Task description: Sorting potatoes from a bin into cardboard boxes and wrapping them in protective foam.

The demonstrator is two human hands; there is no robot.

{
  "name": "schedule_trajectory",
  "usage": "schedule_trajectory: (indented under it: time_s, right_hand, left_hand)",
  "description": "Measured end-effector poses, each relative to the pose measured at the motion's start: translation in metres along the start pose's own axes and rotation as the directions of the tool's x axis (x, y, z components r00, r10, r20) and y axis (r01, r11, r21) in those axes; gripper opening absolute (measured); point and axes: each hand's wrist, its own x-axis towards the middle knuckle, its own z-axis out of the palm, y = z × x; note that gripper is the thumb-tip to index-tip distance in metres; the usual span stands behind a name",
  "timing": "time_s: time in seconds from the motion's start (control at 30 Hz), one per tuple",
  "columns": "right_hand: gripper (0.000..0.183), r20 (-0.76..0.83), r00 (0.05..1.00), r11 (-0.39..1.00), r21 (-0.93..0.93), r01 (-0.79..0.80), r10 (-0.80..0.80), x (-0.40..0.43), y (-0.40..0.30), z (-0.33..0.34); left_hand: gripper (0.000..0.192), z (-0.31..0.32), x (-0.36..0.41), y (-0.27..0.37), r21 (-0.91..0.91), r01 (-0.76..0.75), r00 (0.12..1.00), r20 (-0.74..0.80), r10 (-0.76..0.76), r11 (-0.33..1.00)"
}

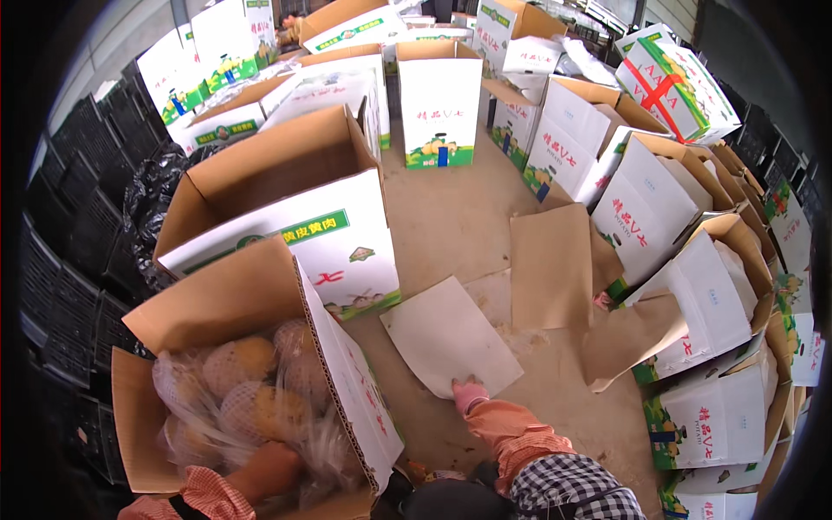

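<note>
My right hand (471,393), in a pink glove with the fingertips bare, grips the near edge of a flat brown paper sheet (452,331) on the floor. That sheet's near edge curls upward. At lower left stands an open white cardboard carton (354,377) holding a clear plastic bag (224,442). Inside are several large, round, yellow-brown pieces of produce (260,409) in white foam nets. My left hand (276,465) reaches into this carton against the plastic. Its fingers are hidden by film and shadow, so whether they hold anything is unclear.
An open carton (279,195) stands just beyond. More printed cartons (712,406) line the right side, and another (439,97) stands ahead. Loose brown paper sheets (552,266) lie on the floor at right. Black plastic crates (62,305) are stacked left. A person (292,26) is far back.
</note>
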Motion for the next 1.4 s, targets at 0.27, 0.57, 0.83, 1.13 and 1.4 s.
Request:
schedule_trajectory:
  time_s: [0.27,0.57,0.83,1.13,1.4]
  right_hand:
    - [0.018,-0.224,0.888,0.807,-0.545,0.228,-0.402,0.01,0.011,-0.17]
    - [0.04,-0.383,-0.242,0.012,-0.554,0.833,-0.892,-0.234,-0.212,-0.373]
    - [0.049,0.129,-0.438,-0.43,-0.562,0.707,-0.89,-0.351,-0.291,-0.269]
    - [0.058,0.321,-0.355,-0.438,-0.244,0.865,-0.878,-0.368,-0.234,-0.256]
    - [0.025,0.174,0.709,0.604,0.679,0.416,-0.684,-0.25,-0.08,-0.22]
  left_hand:
    - [0.012,0.009,0.022,-0.005,0.066,0.038,0.999,0.01,-0.039,0.997]
    - [0.015,-0.006,0.013,-0.01,-0.128,0.142,0.99,0.028,-0.14,0.982]
    - [0.023,-0.112,-0.104,0.101,-0.153,0.195,0.959,-0.177,-0.221,0.969]
    - [0.072,-0.089,-0.081,-0.034,-0.03,0.286,0.764,-0.596,-0.247,0.958]
    - [0.071,-0.05,-0.036,-0.047,0.093,0.517,0.79,-0.434,-0.433,0.851]
